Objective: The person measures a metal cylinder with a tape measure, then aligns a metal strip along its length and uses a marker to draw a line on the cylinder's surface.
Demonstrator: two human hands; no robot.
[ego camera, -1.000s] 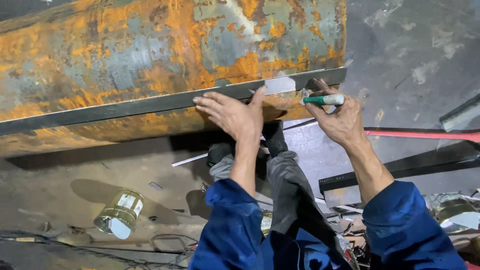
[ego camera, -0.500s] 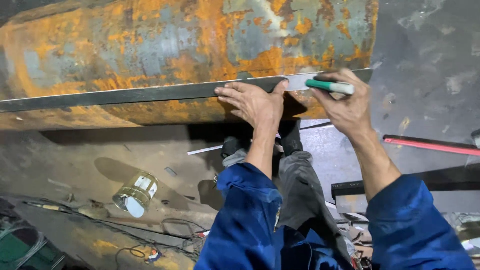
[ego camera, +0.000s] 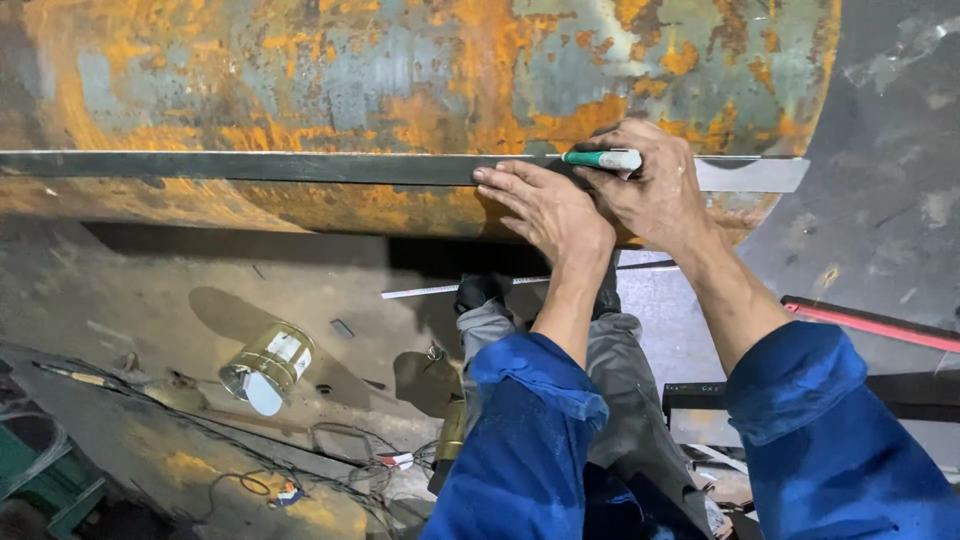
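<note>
A large rusty steel cylinder [ego camera: 400, 90] lies on its side in front of me. A long dark flat steel bar [ego camera: 250, 166] runs level along its side. My left hand [ego camera: 545, 210] presses flat on the bar, fingers spread. My right hand [ego camera: 655, 190] is just right of it and grips a green and white marker [ego camera: 602, 159], whose tip points left at the bar's upper edge. Both arms wear blue sleeves.
On the dirty floor below lie a tipped metal can [ego camera: 265, 367], a thin white rule [ego camera: 440, 290], cables [ego camera: 330, 450] and a red bar [ego camera: 880, 325] at right. My grey trouser leg and dark shoe [ego camera: 480, 292] show beneath the arms. A green box [ego camera: 40, 470] sits lower left.
Both hands have slid left along the bar, and the right hand with the marker has closed up against the left hand. The view has shifted too.
</note>
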